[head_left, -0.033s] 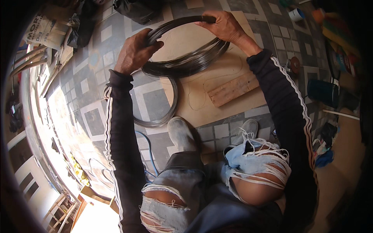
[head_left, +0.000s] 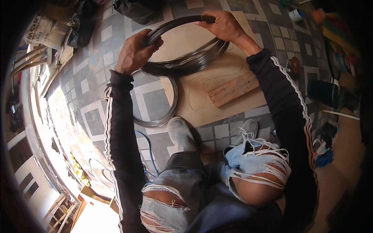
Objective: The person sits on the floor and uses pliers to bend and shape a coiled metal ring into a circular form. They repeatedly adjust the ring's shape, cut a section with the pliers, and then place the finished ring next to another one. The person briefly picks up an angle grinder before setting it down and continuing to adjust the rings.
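Observation:
I hold a thick coil of dark wire [head_left: 186,62] with both hands, lifted over a plywood board [head_left: 210,106] on the tiled floor. My left hand [head_left: 135,52] grips the coil's left side. My right hand [head_left: 223,25] grips its top right arc. A looser loop of grey wire [head_left: 165,116] hangs from the coil and rests on the floor and the board's edge. A short wooden block [head_left: 233,88] lies on the board below my right forearm. A curved pencil line is drawn on the board.
My two shoes [head_left: 180,132] stand at the board's near edge. A blue cable [head_left: 149,155] runs on the floor by my left leg. A dark blue can [head_left: 322,91], a small round reddish object [head_left: 294,65] and clutter lie right; a black bag [head_left: 136,9] at top.

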Demonstrator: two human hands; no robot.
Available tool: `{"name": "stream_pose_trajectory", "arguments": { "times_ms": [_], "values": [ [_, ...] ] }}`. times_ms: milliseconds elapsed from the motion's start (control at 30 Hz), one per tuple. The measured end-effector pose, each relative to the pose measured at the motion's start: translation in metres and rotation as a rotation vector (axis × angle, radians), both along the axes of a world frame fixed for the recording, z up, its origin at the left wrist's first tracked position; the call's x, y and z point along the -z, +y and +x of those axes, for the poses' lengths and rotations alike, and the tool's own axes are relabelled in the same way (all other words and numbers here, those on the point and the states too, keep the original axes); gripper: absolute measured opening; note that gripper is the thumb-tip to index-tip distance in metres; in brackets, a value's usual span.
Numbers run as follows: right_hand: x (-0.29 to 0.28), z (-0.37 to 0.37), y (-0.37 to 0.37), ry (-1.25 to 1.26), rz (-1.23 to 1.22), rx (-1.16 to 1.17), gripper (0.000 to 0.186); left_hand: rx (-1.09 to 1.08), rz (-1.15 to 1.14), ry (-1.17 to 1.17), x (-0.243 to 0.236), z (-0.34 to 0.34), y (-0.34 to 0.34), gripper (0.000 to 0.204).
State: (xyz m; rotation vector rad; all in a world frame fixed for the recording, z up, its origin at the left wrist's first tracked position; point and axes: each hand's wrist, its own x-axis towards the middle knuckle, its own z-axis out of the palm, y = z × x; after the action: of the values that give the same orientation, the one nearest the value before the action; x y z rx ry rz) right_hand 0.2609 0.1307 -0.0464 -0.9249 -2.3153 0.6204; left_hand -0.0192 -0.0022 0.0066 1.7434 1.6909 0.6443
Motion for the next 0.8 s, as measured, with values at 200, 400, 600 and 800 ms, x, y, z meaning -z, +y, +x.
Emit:
{"name": "stream_pose_trajectory", "arguments": {
  "times_ms": [200, 400, 600, 800],
  "values": [
    [-0.011, 0.000, 0.010, -0.022, 0.035, 0.073, 0.037, -0.083, -0.097, -0.202, -0.010, 0.012, 0.001, 0.039],
    [-0.020, -0.016, -0.004, 0.448, 0.279, 0.521, 0.030, -0.155, -0.085, -0.263, -0.017, 0.021, 0.000, 0.042],
    [0.046, 0.106, -0.012, 0.070, -0.140, 0.369, 0.036, -0.242, -0.238, -0.491, -0.015, 0.020, -0.006, 0.039],
    [0.100, 0.173, -0.029, -0.143, -0.522, 0.597, 0.032, -0.181, -0.255, -0.313, -0.015, 0.023, -0.007, 0.044]
  ]
}}
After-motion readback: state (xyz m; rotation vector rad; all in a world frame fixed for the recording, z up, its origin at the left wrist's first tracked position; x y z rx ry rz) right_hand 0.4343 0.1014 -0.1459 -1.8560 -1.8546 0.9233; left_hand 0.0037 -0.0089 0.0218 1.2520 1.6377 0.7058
